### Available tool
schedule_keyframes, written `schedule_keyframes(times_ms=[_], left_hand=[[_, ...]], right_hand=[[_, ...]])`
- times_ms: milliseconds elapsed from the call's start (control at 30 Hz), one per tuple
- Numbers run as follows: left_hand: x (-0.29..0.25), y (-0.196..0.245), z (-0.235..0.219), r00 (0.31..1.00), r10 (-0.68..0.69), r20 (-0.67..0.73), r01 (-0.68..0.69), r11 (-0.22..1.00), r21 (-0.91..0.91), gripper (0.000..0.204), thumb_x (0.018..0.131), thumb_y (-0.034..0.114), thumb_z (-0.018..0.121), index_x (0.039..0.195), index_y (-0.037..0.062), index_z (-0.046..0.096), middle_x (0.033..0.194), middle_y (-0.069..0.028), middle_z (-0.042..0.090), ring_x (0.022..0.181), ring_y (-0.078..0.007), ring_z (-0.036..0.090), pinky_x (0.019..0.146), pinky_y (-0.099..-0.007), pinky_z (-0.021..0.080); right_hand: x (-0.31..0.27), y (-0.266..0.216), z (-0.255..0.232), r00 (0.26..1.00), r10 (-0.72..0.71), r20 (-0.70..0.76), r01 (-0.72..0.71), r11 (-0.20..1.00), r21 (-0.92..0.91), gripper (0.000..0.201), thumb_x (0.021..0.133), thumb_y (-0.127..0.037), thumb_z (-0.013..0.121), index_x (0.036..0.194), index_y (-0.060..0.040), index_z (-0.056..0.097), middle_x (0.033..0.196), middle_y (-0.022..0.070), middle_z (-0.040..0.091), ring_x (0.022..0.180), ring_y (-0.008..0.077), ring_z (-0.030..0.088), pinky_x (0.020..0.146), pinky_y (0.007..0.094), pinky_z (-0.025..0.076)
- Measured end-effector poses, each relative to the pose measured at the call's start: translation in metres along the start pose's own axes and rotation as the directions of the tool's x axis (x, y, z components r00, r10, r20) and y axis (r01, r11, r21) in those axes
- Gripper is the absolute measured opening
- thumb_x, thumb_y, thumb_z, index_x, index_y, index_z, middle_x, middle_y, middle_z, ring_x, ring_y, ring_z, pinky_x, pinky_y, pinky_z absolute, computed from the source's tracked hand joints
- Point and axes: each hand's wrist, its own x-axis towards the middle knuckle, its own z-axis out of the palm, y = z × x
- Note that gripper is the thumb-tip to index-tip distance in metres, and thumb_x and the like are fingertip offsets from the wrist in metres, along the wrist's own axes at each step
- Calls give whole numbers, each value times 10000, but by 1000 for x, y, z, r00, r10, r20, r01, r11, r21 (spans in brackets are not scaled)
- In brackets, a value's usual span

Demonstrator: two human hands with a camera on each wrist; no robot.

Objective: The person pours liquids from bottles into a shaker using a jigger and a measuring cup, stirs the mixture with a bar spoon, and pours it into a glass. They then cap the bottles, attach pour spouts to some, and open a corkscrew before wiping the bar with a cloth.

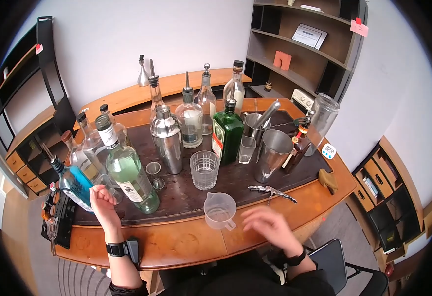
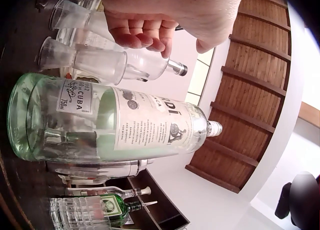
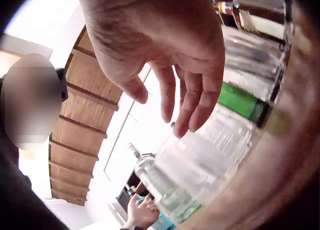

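Head view: right hand (image 1: 270,229), loose-fingered and empty, hovers beside the plastic jug (image 1: 219,211); left hand (image 1: 103,203), fingers loosely curled round nothing, hangs near the green-tinted bottle (image 1: 132,180). Steadiest jug hold, probably: the handle (image 1: 230,226).

Glossy metal shaker (image 1: 168,148); ridged glass tumbler (image 1: 205,172); jug (image 1: 220,209), seemingly smooth plastic; glossy wooden table (image 1: 176,246).
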Motion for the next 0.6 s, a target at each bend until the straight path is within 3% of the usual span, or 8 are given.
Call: schedule_keyframes(times_ms=[33, 67, 133, 200, 300, 433, 533, 600], left_hand=[[1, -1, -1, 1000, -1, -2, 1, 1000, 1, 346, 1042, 401, 407, 962, 90, 537, 703, 36, 379, 627, -81, 367, 578, -245, 334], [2, -2, -3, 1000, 4, 13, -4, 1000, -4, 346, 1041, 402, 407, 962, 91, 537, 704, 37, 378, 628, -81, 364, 578, -244, 333], [2, -2, -4, 1000, 8, 28, -8, 1000, -10, 346, 1041, 402, 408, 961, 91, 536, 705, 37, 377, 629, -80, 362, 579, -243, 331], [2, -1, -3, 1000, 5, 27, -5, 1000, -9, 350, 1039, 406, 411, 961, 88, 536, 702, 37, 375, 628, -79, 361, 581, -243, 332], [2, 0, -2, 1000, 2, 10, -2, 1000, 0, 346, 1038, 400, 414, 958, 85, 535, 696, 36, 376, 623, -79, 360, 574, -242, 330], [3, -2, -4, 1000, 23, 1, -23, 1000, 1, 336, 1038, 387, 416, 954, 85, 534, 690, 35, 380, 614, -79, 357, 564, -241, 327], [2, 0, -2, 1000, 17, -5, -17, 1000, 4, 325, 1035, 380, 422, 952, 87, 534, 687, 36, 383, 609, -77, 356, 559, -240, 327], [2, 1, -2, 1000, 15, -12, -15, 1000, 1, 325, 1035, 380, 423, 951, 86, 534, 686, 37, 381, 609, -76, 355, 559, -241, 327]], right_hand=[[2, -2, -8, 979, 166, -120, -133, 961, 244, 170, 917, -32, 595, 1076, -28, 655, 1029, 70, 667, 978, 145, 640, 845, 302, 506], [8, 1, -24, 967, 143, -213, -121, 986, 116, 250, 917, -22, 589, 1167, -33, 598, 1017, 62, 659, 927, 142, 642, 867, 293, 495], [25, 23, -48, 888, 72, -453, 13, 983, 182, 378, 921, -25, 585, 1285, -18, 485, 1174, 69, 574, 1022, 138, 581, 910, 287, 475], [37, 48, -74, 828, 75, -556, -74, 997, 24, 508, 926, -50, 587, 1391, -12, 386, 1319, 118, 474, 1168, 175, 508, 984, 331, 453], [58, 77, -94, 840, 44, -542, -133, 983, -127, 656, 877, -83, 676, 1419, -2, 316, 1341, 133, 474, 1174, 192, 508, 995, 350, 440], [84, 76, -100, 890, 112, -442, -174, 979, -103, 836, 798, -194, 780, 1399, 42, 249, 1309, 187, 522, 1208, 251, 510, 1028, 392, 409], [97, 68, -92, 887, 137, -441, -218, 966, -137, 846, 744, -196, 824, 1304, 101, 264, 887, 73, 678, 1023, 175, 613, 973, 334, 438], [101, 65, -83, 881, 91, -463, -188, 968, -168, 862, 728, -191, 832, 1316, 92, 268, 956, 94, 662, 1049, 189, 600, 973, 341, 441]])
